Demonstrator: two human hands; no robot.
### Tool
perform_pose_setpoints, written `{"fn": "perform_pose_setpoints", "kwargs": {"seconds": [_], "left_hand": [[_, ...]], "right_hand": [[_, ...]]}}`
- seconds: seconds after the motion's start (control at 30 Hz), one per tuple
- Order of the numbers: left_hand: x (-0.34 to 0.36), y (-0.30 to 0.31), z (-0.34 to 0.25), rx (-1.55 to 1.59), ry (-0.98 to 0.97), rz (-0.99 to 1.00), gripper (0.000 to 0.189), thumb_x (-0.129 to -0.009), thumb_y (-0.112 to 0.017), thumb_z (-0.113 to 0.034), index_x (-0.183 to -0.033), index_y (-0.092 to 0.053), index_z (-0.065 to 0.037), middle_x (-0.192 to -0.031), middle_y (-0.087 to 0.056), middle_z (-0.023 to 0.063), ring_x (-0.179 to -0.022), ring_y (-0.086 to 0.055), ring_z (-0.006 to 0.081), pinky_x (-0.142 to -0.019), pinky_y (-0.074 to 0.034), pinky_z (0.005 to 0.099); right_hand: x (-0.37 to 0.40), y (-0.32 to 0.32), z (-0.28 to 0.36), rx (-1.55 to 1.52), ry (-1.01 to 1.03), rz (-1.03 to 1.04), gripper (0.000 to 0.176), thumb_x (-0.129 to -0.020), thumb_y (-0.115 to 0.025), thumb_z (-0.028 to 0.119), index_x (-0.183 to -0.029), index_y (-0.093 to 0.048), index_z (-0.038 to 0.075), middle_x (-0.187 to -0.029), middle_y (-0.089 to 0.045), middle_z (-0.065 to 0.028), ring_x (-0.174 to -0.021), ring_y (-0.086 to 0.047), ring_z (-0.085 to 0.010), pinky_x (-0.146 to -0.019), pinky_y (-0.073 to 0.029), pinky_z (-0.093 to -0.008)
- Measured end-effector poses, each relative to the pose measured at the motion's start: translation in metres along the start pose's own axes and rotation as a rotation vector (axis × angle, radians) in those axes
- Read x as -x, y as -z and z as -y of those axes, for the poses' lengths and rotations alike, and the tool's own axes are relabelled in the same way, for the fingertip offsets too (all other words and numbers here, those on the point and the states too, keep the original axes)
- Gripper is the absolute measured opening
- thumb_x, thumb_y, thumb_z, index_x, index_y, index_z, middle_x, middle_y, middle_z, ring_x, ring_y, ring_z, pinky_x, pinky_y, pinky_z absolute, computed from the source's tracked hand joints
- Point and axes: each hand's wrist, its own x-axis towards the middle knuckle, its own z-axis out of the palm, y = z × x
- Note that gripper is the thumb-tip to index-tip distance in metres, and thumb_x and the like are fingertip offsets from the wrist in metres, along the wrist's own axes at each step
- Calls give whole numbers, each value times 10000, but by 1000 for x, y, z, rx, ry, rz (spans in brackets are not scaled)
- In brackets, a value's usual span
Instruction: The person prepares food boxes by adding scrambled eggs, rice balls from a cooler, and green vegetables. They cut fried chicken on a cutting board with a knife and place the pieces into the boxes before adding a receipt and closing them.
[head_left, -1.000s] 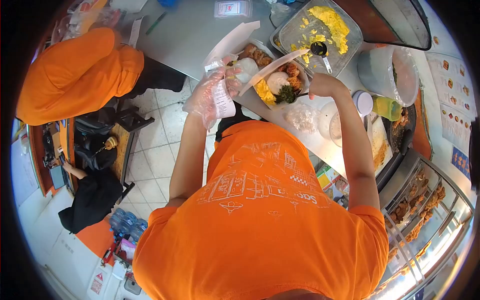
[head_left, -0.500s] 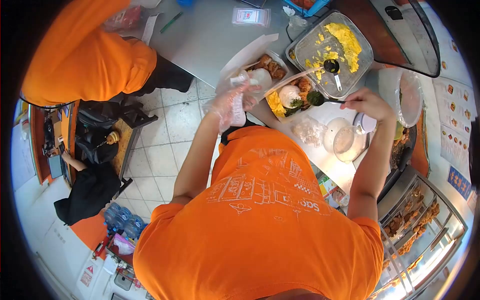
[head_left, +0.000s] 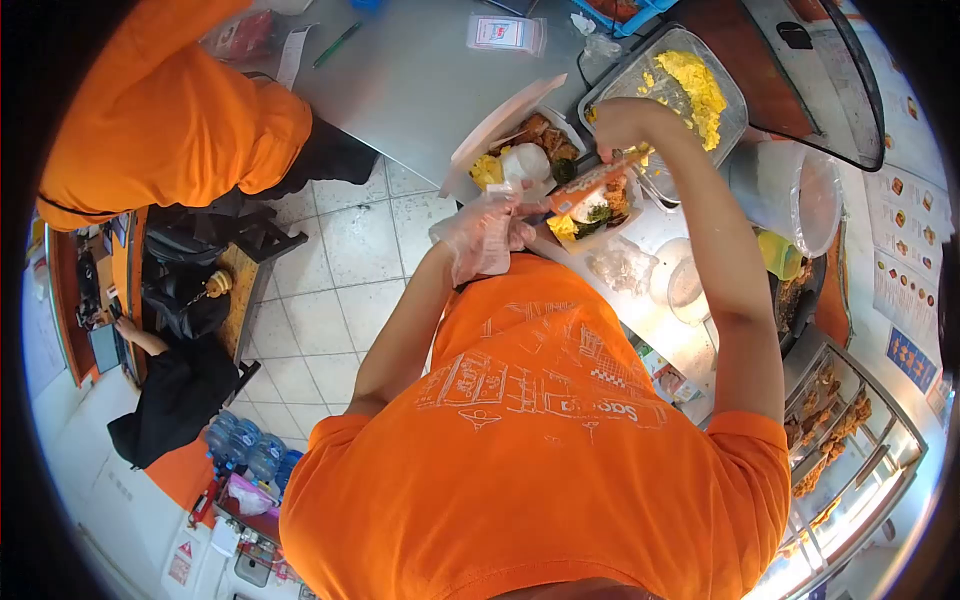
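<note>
My left hand (head_left: 487, 232), in a clear plastic glove, grips the left end of the near food box (head_left: 618, 222), at its raised lid (head_left: 588, 186). That box holds something white, yellow egg, orange-brown pieces and dark greens. My right hand (head_left: 622, 128) is closed above the lid's far end. A spoon (head_left: 565, 172) carrying dark green food appears to extend from it over the far food box (head_left: 535, 183); the handle is hidden. White rice (head_left: 525, 163), yellow egg (head_left: 487, 171) and browned pieces (head_left: 545, 135) lie in the far box.
A clear tub (head_left: 741, 120) of shredded yellow egg (head_left: 697, 85) stands behind my right hand. A crumpled plastic bag (head_left: 618, 264) and round lids (head_left: 686, 290) lie nearby. A person in orange (head_left: 180, 130) stands at left; another in black (head_left: 185, 390) is farther back.
My right hand has moved left and away from me, bringing the spoon from the near box to the far one. The near box's lid has tilted over its food. My left hand has shifted slightly.
</note>
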Motion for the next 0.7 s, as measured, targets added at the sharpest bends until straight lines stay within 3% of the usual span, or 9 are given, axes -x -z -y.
{"fn": "perform_pose_setpoints", "kwargs": {"seconds": [0.03,0.17,0.23,0.37,0.47,0.57,0.7], "left_hand": [[0,1,-6,1,0,-2,528,-1027,-555,-311,-1491,-415,-101,-1316,-610,176,-788,-629,156,-708,-529,267],[4,6,-32,113,-107,66,597,-1004,-591,-356,-1503,-404,-86,-1328,-584,214,-831,-624,176,-716,-542,286],[6,1,-47,207,-172,222,679,-970,-633,-388,-1509,-390,-55,-1337,-572,234,-847,-629,190,-727,-554,301],[12,-16,-65,306,-239,320,738,-949,-650,-415,-1509,-370,-25,-1354,-552,272,-867,-630,225,-732,-548,325],[20,-34,-75,302,-302,304,743,-965,-619,-442,-1516,-350,-22,-1353,-553,276,-877,-624,242,-729,-528,323],[21,-45,-82,402,-271,384,635,-1022,-512,-444,-1498,-385,-44,-1362,-552,275,-893,-596,253,-737,-531,363],[16,-60,-93,417,-281,450,694,-984,-573,-481,-1467,-385,-19,-1345,-557,270,-879,-605,232,-731,-514,326]], "right_hand": [[-4,1,12,5,-111,40,251,-748,-660,231,-869,-800,63,-871,-736,-169,-842,-701,-317,-764,-536,-402],[-16,2,37,-23,-150,45,228,-720,-629,197,-813,-803,83,-885,-744,-153,-859,-707,-311,-775,-538,-408],[-8,8,51,-16,-243,55,254,-727,-577,100,-881,-779,91,-865,-757,-85,-803,-716,-243,-756,-549,-387],[-11,7,65,13,-272,56,288,-734,-591,112,-956,-775,101,-893,-763,-60,-866,-731,-233,-798,-551,-381],[-4,8,77,62,-266,-20,228,-770,-589,197,-857,-781,110,-906,-764,-92,-891,-732,-259,-810,-554,-388],[4,12,87,37,-261,-101,268,-795,-589,206,-955,-778,101,-918,-766,-82,-898,-739,-252,-818,-558,-380],[7,17,93,103,-250,-109,352,-812,-598,215,-1099,-764,97,-1075,-756,-104,-1020,-726,-270,-866,-561,-387]]}}
